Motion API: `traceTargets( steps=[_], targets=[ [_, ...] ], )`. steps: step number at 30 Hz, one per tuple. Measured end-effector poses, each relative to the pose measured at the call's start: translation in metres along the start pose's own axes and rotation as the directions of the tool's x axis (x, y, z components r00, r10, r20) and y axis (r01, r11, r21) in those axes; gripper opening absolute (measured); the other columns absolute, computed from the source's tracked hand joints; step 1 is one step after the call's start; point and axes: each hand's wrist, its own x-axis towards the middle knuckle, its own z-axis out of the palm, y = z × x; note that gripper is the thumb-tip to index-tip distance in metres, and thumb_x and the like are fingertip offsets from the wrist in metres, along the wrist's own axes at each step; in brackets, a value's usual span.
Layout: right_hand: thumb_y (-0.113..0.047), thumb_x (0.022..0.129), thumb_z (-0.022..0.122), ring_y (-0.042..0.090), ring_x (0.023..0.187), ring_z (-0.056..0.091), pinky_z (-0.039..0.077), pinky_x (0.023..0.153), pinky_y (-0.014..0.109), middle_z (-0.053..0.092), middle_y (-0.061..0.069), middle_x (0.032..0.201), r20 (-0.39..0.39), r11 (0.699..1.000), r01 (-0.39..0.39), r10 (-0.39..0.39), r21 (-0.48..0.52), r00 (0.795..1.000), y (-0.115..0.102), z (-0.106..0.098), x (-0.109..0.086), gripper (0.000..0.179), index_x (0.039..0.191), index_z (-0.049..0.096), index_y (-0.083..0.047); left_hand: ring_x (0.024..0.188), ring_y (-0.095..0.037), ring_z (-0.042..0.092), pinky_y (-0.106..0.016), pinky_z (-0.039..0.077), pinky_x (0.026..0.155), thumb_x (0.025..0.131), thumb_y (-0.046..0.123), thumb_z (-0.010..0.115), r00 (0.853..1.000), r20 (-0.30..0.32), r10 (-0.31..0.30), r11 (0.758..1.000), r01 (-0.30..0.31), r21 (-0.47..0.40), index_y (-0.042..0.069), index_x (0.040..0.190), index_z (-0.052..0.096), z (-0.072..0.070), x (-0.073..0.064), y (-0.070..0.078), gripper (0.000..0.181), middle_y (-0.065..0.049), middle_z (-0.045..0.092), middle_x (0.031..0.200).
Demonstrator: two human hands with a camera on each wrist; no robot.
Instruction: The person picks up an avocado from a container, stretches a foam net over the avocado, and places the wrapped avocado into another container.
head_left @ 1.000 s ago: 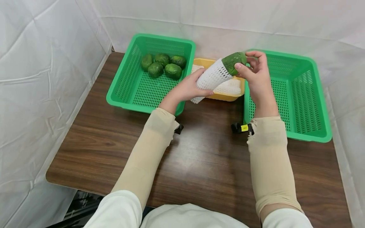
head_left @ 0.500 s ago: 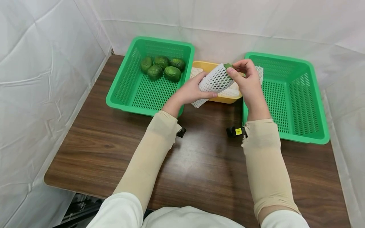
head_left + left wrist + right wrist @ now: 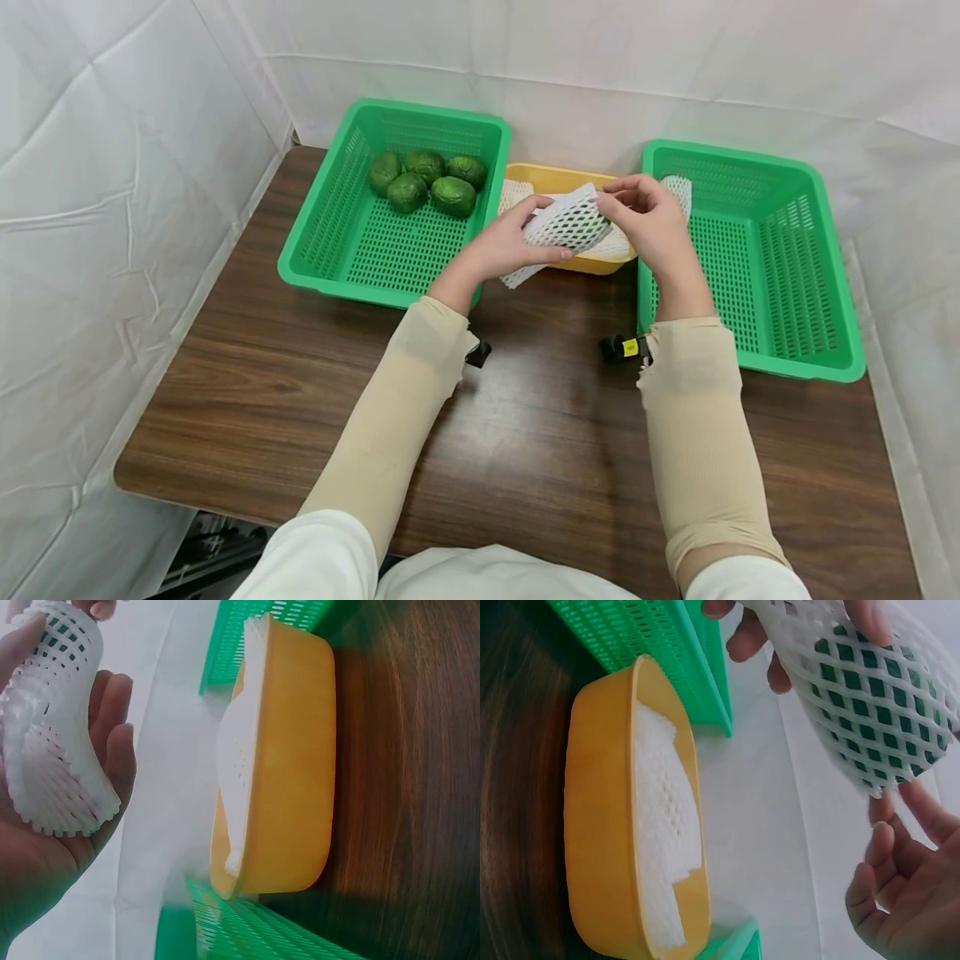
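Note:
In the head view my left hand point(image 3: 504, 243) grips a white foam net sleeve point(image 3: 570, 223) from the lower left, fingers and thumb wrapped around it. A dark green avocado point(image 3: 881, 712) shows through the stretched mesh in the right wrist view. My right hand point(image 3: 651, 225) pinches the sleeve's far right edge between thumb and fingertips. The sleeve's narrower end hangs slack below my left palm. Both hands are above a yellow bin point(image 3: 588, 265) that contains more white foam nets point(image 3: 240, 750).
At the left, a green basket point(image 3: 322, 279) has several avocados point(image 3: 453, 197) in it. Another green basket point(image 3: 825, 367) stands at the right, with a white foam net point(image 3: 678, 193) at its left side. Both baskets and the bin stand on a brown wooden table point(image 3: 525, 450).
The sleeve has come up over the avocado's exposed end, which the mesh now covers. My right hand has moved left and down, from the avocado's tip to the sleeve's edge.

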Motion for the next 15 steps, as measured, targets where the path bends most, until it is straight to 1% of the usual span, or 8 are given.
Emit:
traceTargets(
  steps=[2, 4, 10, 15],
  targets=[
    [-0.035, 0.086, 0.064, 0.012, 0.085, 0.047, 0.037, 0.073, 0.026, 0.054, -0.003, 0.093, 0.018, 0.999, -0.012, 0.013, -0.044, 1.0, 0.0, -0.0008, 0.0004, 0.031, 0.108, 0.062, -0.013, 0.097, -0.018, 0.053, -0.03, 0.047, 0.078, 0.077, 0.032, 0.075, 1.0, 0.007, 0.003, 1.0, -0.003, -0.008, 0.016, 0.135, 0.039, 0.0009, 0.0002, 0.0004, 0.07, -0.006, 0.052, 0.116],
    [-0.035, 0.087, 0.064, 0.012, 0.087, 0.047, 0.038, 0.074, 0.026, 0.054, -0.003, 0.094, 0.013, 0.998, -0.025, 0.026, -0.053, 1.0, -0.0002, -0.0007, 0.0009, 0.033, 0.109, 0.062, -0.011, 0.096, -0.018, 0.054, -0.03, 0.047, 0.077, 0.077, 0.031, 0.075, 1.0, 0.011, 0.007, 1.0, -0.007, -0.011, 0.016, 0.134, 0.04, 0.0019, 0.0002, 0.0008, 0.069, -0.006, 0.053, 0.115],
    [-0.034, 0.085, 0.066, 0.011, 0.086, 0.047, 0.038, 0.073, 0.025, 0.055, -0.004, 0.091, -0.062, 0.999, -0.042, 0.041, -0.007, 0.997, -0.0011, 0.0028, 0.0016, 0.029, 0.101, 0.063, -0.01, 0.093, -0.016, 0.055, -0.029, 0.047, 0.076, 0.076, 0.033, 0.075, 1.0, 0.009, 0.027, 1.0, -0.027, 0.012, 0.014, 0.134, 0.04, 0.0043, 0.001, 0.0031, 0.07, -0.004, 0.054, 0.113],
    [-0.035, 0.084, 0.067, 0.011, 0.08, 0.046, 0.036, 0.068, 0.026, 0.053, -0.004, 0.084, -0.115, 0.999, -0.033, 0.033, 0.001, 0.993, -0.0002, 0.0066, 0.0009, 0.022, 0.092, 0.061, -0.015, 0.093, -0.016, 0.055, -0.028, 0.047, 0.075, 0.076, 0.036, 0.075, 1.0, 0.025, 0.003, 1.0, -0.004, 0.014, 0.014, 0.134, 0.04, 0.0074, 0.0034, 0.0055, 0.072, -0.002, 0.054, 0.113]
  ],
)
